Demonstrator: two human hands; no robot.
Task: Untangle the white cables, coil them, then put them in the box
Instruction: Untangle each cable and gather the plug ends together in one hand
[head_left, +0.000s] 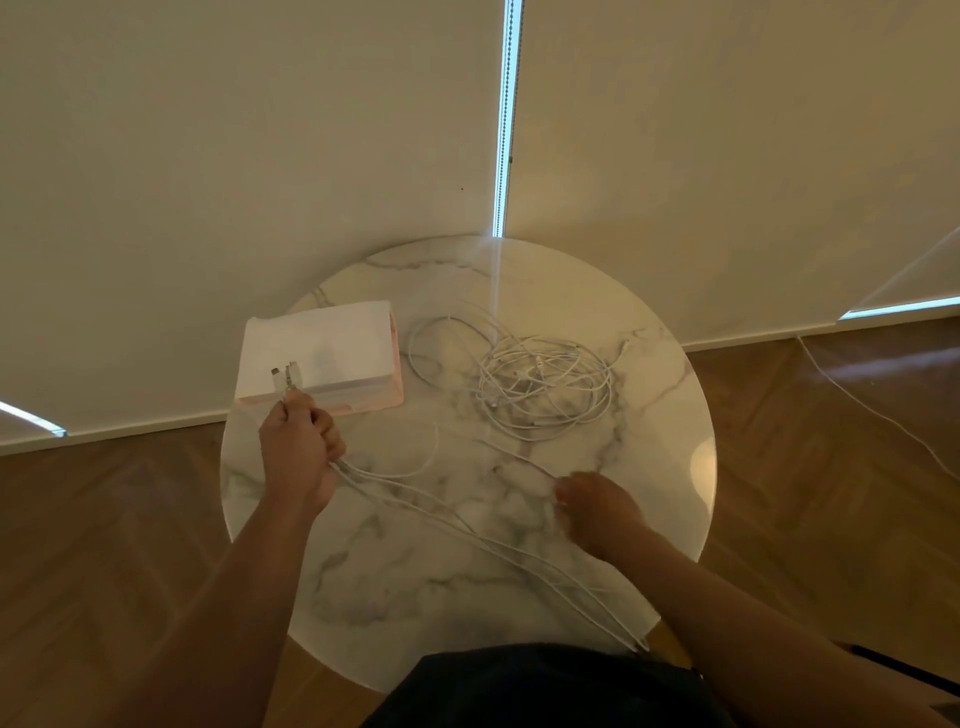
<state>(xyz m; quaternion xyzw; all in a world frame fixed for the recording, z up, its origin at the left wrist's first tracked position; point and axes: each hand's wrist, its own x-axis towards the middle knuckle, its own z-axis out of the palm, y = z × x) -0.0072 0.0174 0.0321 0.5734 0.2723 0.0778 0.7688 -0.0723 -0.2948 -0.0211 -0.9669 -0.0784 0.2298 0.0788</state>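
- Untangling underway: left hand (298, 452) grips cable ends (285, 376), right hand (597, 512) pinches one strand (519, 458).
- Next, likely: work that strand clear of tangle (540, 384) before any coiling.

The cables (540, 384) were white, and the box (317, 348) was white with a pink edge. The table (415, 545) was white marble veined in grey. The floor (831, 467) was brown herringbone, the blinds (260, 156) cream.

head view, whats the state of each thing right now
tangled cables, heaped loose, not coiled
pulled-out cables, stretched across table, uncoiled
box, beside tangle, lid state unclear
left hand, gripping pulled-out cables near plugs
right hand, fingers curled at a strand, grip unclear
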